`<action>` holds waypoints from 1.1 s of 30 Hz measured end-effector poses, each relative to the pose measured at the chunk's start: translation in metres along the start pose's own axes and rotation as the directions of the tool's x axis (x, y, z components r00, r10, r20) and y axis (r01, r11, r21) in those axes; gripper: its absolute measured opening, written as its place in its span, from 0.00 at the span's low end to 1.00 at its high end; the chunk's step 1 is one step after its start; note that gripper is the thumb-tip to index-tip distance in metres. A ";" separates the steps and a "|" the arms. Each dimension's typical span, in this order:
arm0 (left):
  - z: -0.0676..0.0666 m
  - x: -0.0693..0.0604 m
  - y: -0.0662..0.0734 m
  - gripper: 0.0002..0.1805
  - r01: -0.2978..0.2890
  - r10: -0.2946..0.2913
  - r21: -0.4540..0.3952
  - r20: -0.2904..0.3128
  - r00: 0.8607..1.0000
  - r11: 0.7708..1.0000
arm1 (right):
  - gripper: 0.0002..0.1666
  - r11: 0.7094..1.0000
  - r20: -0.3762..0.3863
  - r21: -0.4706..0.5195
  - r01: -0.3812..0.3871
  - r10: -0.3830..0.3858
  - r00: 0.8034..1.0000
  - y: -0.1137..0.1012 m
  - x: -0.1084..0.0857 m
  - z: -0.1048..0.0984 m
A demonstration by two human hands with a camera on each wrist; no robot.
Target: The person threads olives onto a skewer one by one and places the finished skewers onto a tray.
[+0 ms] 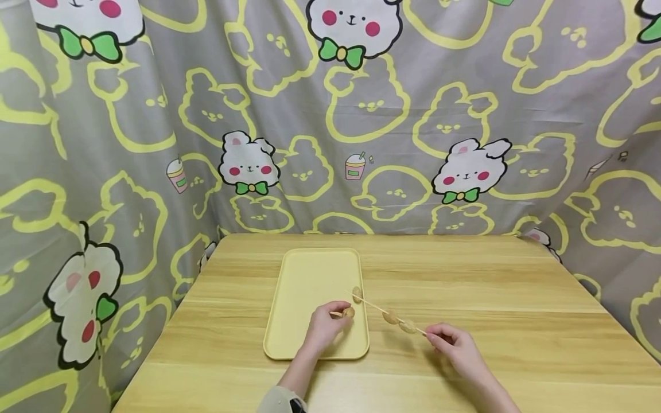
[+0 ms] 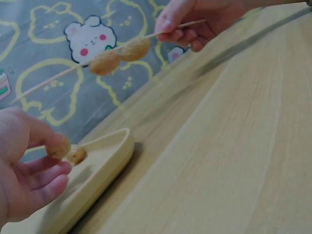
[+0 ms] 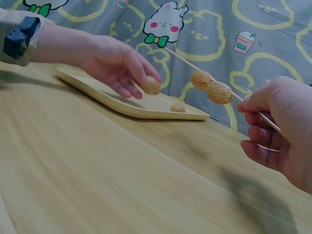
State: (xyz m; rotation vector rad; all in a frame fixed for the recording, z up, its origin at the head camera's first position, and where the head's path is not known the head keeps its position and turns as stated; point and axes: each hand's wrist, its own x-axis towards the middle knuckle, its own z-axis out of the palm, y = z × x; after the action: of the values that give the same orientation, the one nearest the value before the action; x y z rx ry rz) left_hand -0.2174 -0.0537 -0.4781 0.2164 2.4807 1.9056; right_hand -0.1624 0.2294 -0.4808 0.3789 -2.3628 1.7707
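My right hand (image 1: 458, 347) grips the lower end of a thin wooden skewer (image 1: 373, 306) between thumb and fingers. Two brown fried balls (image 3: 219, 92) are threaded on it side by side, close to the hand. The bare tip points up and left, over the tray's right side in the head view. Above the yellow tray (image 1: 310, 269), my left hand (image 1: 324, 328) pinches one loose brown ball (image 2: 58, 146) between thumb and fingertips, apart from the skewer. One more ball (image 3: 177, 107) lies on the tray near its right edge.
The tray lies left of centre on a wooden table (image 1: 490, 275). A grey curtain (image 1: 304, 115) with rabbit prints hangs behind the table and along its sides. A dark device (image 3: 22, 37) is strapped to the left wrist.
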 end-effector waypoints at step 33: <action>-0.028 -0.011 0.008 0.20 -0.012 0.087 -0.385 0.178 0.980 0.923 | 0.05 0.992 0.113 -0.045 0.117 -0.112 0.987 0.006 -0.020 -0.035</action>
State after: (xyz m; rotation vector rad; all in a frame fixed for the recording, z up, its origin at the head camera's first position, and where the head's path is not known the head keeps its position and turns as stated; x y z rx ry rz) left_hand -0.2082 -0.0794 -0.4637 0.4358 1.9519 2.2195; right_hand -0.1463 0.2663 -0.4822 0.6070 -2.4013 1.6751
